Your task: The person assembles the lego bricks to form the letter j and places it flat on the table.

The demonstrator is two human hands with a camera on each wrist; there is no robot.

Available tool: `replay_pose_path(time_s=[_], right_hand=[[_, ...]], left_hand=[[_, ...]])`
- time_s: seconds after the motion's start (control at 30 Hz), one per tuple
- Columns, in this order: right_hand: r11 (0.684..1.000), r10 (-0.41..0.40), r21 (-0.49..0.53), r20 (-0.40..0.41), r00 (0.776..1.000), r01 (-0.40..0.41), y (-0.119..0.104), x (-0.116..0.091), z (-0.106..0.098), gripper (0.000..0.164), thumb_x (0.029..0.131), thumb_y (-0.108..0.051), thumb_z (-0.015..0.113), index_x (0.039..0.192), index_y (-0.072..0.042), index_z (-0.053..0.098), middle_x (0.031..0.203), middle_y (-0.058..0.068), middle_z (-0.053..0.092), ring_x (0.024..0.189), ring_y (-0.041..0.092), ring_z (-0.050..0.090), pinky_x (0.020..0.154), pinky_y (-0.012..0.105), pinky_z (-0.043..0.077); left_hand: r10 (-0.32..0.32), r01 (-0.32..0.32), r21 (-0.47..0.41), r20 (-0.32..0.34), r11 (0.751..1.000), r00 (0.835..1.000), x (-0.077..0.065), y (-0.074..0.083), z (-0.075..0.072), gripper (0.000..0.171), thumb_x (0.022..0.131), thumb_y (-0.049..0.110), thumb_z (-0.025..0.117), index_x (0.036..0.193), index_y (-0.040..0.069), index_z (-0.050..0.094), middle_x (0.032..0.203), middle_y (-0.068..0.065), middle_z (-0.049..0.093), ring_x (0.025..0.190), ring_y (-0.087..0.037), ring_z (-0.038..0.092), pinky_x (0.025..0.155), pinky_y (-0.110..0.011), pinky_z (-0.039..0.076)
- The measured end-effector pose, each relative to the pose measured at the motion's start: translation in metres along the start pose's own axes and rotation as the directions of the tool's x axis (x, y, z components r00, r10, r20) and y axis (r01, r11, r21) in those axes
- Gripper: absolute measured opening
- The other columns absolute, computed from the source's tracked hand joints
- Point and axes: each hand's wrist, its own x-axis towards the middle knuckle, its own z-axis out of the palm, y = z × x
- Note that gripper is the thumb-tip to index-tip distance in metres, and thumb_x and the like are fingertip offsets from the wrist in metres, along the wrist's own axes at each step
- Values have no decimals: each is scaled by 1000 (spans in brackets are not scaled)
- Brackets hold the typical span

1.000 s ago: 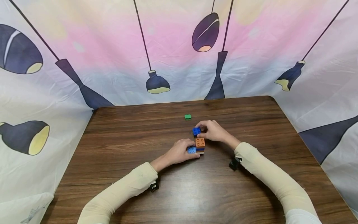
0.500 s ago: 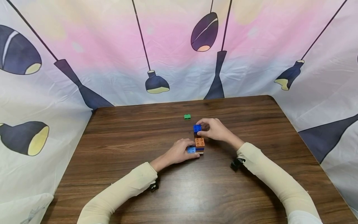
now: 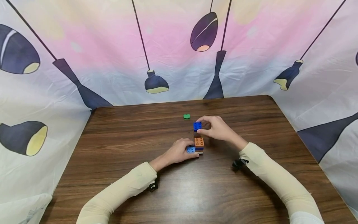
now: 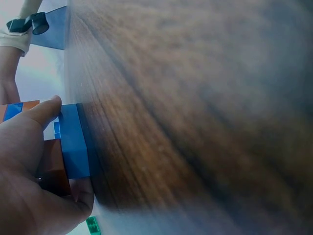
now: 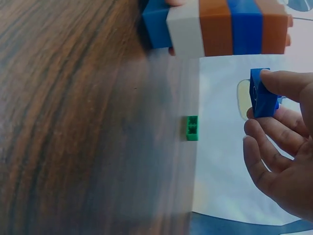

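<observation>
A stack of toy bricks stands mid-table, its orange top brick showing studs. From the right wrist view, the layers upward are a light blue base brick, a white brick, an orange one, a dark blue one and the orange top. My left hand grips the stack low down, thumb and fingers on either side of the light blue base. A brown brick on that base is partly hidden by this hand. My right hand pinches a dark blue brick between thumb and fingers, raised just beyond the stack.
A small green brick lies farther back on the wooden table. Fabric printed with lamps hangs behind the table and along its sides.
My right hand has lifted the dark blue brick up and slightly away from the stack. The left hand keeps its hold, and the stack stays in place.
</observation>
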Motion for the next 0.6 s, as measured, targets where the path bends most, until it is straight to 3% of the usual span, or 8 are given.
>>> replay_pose_path(time_s=[0.6], right_hand=[[996,-83,-24,-24,996,83,-24,-20,-9,37,93,-30,78,125,-15,69,104,-2,72,93,13,67,77,35,56]], left_hand=[[26,-25,20,-13,999,1000,2,-2,1,37,92,40,77,113,9,73,100,-1,69,81,-7,58,70,-26,46]])
